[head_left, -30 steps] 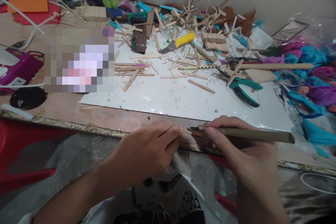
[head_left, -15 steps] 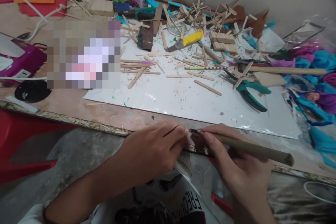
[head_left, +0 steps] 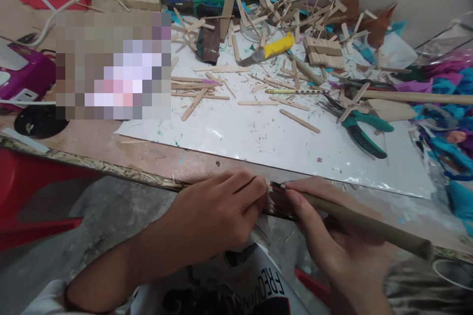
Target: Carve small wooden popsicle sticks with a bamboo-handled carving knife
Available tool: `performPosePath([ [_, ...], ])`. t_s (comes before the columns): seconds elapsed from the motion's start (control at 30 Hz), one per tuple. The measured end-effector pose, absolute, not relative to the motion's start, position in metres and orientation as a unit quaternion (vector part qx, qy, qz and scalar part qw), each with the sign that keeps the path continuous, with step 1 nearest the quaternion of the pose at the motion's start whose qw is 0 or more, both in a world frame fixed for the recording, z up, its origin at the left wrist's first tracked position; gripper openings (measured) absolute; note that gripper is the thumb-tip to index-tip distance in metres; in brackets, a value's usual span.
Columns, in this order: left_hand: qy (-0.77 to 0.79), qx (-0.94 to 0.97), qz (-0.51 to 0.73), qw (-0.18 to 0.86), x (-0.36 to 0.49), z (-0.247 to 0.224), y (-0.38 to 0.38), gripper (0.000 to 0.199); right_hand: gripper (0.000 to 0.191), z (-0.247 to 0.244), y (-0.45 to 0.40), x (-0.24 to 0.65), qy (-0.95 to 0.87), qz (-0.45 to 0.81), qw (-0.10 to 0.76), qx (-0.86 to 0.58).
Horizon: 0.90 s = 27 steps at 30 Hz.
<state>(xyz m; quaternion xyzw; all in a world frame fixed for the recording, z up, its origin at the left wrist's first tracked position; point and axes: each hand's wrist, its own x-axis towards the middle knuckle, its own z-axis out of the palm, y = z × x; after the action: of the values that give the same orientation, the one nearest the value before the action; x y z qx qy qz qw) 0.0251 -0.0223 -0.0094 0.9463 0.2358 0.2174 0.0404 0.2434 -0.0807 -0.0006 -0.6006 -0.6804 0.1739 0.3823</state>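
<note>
Over the table's front edge, my left hand (head_left: 225,206) is closed with its fingertips pinched together. A small pale tip that looks like wood pokes out of the pinch; the rest of that piece is hidden. Facing it from the right, my right hand (head_left: 340,241) grips a carving knife with a round wooden handle (head_left: 373,224). Its short dark blade (head_left: 276,186) points left, close to the left fingertips. Whether the blade touches the pale piece, I cannot tell. The handle's butt sticks out to the right past my hand.
Behind my hands a white sheet (head_left: 229,135) carries loose craft sticks (head_left: 300,121), green-handled pliers (head_left: 369,133), a yellow-handled knife (head_left: 277,45) and a pencil (head_left: 295,91). A stick bundle (head_left: 324,51) lies farther back. Red plastic stools (head_left: 29,197) stand below left.
The view has shifted slightly. My right hand and the carving knife have moved a little right and the handle's butt has dipped. The left hand keeps its pinch.
</note>
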Motion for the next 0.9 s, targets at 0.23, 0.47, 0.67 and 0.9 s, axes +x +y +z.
performPosePath([
  [0.23, 0.218, 0.953, 0.208, 0.036, 0.0257, -0.0109, -0.0218, 0.023, 0.015, 0.0049, -0.0775, 0.2469, -0.698, 0.158, 0.352, -0.603],
  [0.47, 0.202, 0.959, 0.197, 0.020, 0.0275, -0.0131, -0.0247, 0.019, 0.009, 0.0015, -0.0776, 0.2486, -0.720, 0.105, 0.327, -0.603],
  [0.67, 0.250, 0.943, 0.199, 0.089, 0.0305, -0.0147, -0.0256, 0.014, 0.016, -0.0006, -0.0855, 0.2489, -0.676, 0.097, 0.384, -0.622],
  [0.9, 0.228, 0.953, 0.199, 0.032, 0.0261, -0.0132, -0.0244, 0.023, 0.019, 0.0031, -0.0823, 0.2488, -0.627, 0.177, 0.420, -0.632],
])
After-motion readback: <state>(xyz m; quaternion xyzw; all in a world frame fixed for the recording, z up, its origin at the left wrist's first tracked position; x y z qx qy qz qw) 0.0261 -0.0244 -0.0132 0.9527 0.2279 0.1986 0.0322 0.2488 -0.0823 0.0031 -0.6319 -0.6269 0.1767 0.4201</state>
